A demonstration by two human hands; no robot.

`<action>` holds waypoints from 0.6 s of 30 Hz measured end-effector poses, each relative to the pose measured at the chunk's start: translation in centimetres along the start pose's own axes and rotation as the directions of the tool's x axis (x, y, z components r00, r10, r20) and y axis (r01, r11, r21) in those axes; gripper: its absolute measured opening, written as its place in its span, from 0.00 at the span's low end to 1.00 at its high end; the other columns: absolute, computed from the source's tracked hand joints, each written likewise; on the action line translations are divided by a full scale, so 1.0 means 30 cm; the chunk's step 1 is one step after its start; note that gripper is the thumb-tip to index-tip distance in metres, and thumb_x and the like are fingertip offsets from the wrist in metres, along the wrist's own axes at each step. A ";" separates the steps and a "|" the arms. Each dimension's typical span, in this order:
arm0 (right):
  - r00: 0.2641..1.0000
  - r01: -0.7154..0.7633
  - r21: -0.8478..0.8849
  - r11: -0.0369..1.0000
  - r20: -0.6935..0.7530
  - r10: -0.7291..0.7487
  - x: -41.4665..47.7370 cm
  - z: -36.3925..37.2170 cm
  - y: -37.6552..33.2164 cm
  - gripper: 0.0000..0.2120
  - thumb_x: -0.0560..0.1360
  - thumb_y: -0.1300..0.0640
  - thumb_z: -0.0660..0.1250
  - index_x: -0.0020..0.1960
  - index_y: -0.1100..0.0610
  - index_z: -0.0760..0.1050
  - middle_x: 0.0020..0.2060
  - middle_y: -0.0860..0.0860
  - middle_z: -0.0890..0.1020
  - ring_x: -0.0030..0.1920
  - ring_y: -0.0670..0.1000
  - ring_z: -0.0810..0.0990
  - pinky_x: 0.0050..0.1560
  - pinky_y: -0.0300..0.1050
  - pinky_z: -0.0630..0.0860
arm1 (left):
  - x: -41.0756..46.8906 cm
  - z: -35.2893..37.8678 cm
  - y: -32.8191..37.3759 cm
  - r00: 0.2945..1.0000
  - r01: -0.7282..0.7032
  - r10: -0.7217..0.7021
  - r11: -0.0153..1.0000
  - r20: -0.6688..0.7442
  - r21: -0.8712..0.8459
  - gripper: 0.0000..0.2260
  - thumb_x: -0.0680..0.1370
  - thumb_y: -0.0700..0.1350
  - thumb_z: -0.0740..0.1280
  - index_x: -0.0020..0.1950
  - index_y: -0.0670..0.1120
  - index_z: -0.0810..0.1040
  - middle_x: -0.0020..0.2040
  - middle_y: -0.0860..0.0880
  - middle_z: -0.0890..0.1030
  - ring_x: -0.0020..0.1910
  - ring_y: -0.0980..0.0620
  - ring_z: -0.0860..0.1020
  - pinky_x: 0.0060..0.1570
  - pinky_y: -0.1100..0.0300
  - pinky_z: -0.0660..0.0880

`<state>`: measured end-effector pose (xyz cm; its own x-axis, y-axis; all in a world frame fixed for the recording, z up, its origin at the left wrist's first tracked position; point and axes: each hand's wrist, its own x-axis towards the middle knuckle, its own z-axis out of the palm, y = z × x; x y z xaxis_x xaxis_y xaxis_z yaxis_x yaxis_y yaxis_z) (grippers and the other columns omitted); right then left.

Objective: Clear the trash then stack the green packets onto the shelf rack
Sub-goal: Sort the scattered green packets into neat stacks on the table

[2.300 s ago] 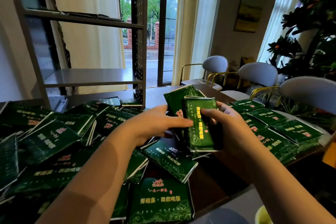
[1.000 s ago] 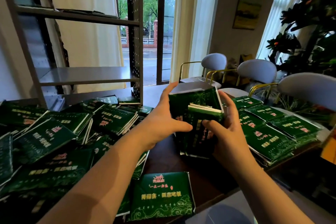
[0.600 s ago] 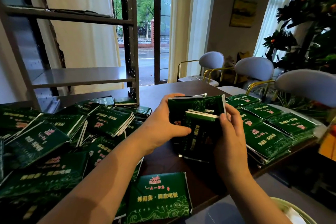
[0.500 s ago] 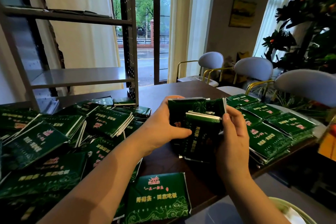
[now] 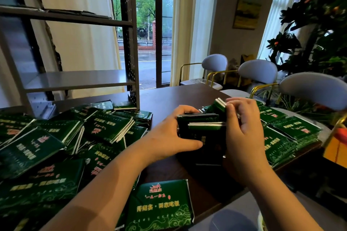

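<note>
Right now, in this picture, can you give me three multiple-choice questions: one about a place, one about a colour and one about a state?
1. Where is the big heap of green packets?
A) on the table, left of the hands, in front of the shelf rack
B) on the chairs
C) on the rack's shelves

2. What colour are the chair frames?
A) black
B) gold
C) red

3. What are the hands doing?
A) lying flat on the table
B) hanging idle
C) both gripping one bundle of packets

Answers:
1 A: the heap covers the table's left side, below the rack.
2 B: the thin tubes shine gold.
3 C: the left hand and the right hand curl round the bundle from either side.
</note>
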<state>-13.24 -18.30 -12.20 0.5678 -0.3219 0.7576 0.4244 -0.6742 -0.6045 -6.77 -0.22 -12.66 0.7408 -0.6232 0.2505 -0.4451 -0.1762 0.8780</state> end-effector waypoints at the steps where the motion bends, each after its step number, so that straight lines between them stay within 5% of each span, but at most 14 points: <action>1: 0.997 -0.026 -0.007 1.000 0.067 0.027 0.009 0.001 -0.006 0.08 0.83 0.58 0.60 0.47 0.54 0.75 0.51 0.52 0.74 0.52 0.37 0.73 0.52 0.26 0.67 | 0.000 0.002 0.001 1.000 0.003 -0.003 1.000 -0.007 -0.001 0.29 0.69 0.42 0.78 0.64 0.62 0.71 0.59 0.53 0.81 0.59 0.53 0.81 0.63 0.49 0.77; 3: 0.982 -0.111 0.063 0.992 0.159 0.100 0.007 0.016 -0.007 0.08 0.82 0.54 0.61 0.46 0.50 0.76 0.52 0.50 0.76 0.53 0.38 0.74 0.55 0.30 0.70 | -0.001 0.010 0.007 1.000 -0.001 0.000 1.000 -0.029 -0.005 0.32 0.67 0.43 0.78 0.65 0.63 0.70 0.59 0.52 0.80 0.57 0.52 0.81 0.61 0.49 0.78; 6: 0.964 -0.260 0.298 0.919 0.134 0.229 -0.031 0.041 -0.011 0.14 0.79 0.40 0.57 0.56 0.46 0.76 0.54 0.49 0.79 0.57 0.50 0.79 0.60 0.56 0.76 | 0.001 0.031 0.009 0.997 0.011 -0.011 1.000 -0.079 0.001 0.35 0.65 0.47 0.78 0.67 0.63 0.67 0.61 0.52 0.78 0.56 0.52 0.81 0.63 0.50 0.77; 11: 0.895 -0.445 0.461 0.768 0.194 0.402 -0.088 0.057 -0.024 0.19 0.83 0.41 0.51 0.67 0.48 0.72 0.55 0.42 0.79 0.53 0.35 0.79 0.54 0.37 0.76 | 0.011 0.075 -0.002 0.983 0.036 -0.059 0.990 -0.172 -0.135 0.37 0.64 0.50 0.78 0.67 0.65 0.65 0.60 0.48 0.81 0.57 0.50 0.82 0.60 0.52 0.78; 15: 0.890 -0.455 0.484 0.747 0.278 0.362 -0.124 0.091 -0.013 0.32 0.71 0.30 0.59 0.71 0.43 0.69 0.64 0.44 0.78 0.63 0.41 0.77 0.64 0.46 0.74 | 0.001 0.104 0.029 0.990 0.041 -0.047 0.998 -0.131 -0.047 0.40 0.71 0.41 0.74 0.74 0.63 0.55 0.59 0.60 0.72 0.52 0.54 0.80 0.47 0.72 0.76; 18: 0.862 -0.505 0.534 0.678 0.352 0.364 -0.128 0.094 -0.005 0.38 0.68 0.30 0.63 0.74 0.45 0.65 0.64 0.48 0.79 0.63 0.47 0.80 0.64 0.55 0.75 | 0.003 0.101 0.021 0.989 0.044 -0.058 0.994 -0.138 -0.104 0.43 0.69 0.41 0.74 0.73 0.64 0.53 0.64 0.53 0.72 0.55 0.49 0.81 0.55 0.57 0.80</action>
<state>-13.48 -15.08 -15.71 0.8925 -0.2889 0.3464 0.3780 0.0600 -0.9239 -8.51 -2.68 -13.33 0.8275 -0.5012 0.2530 -0.3574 -0.1227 0.9259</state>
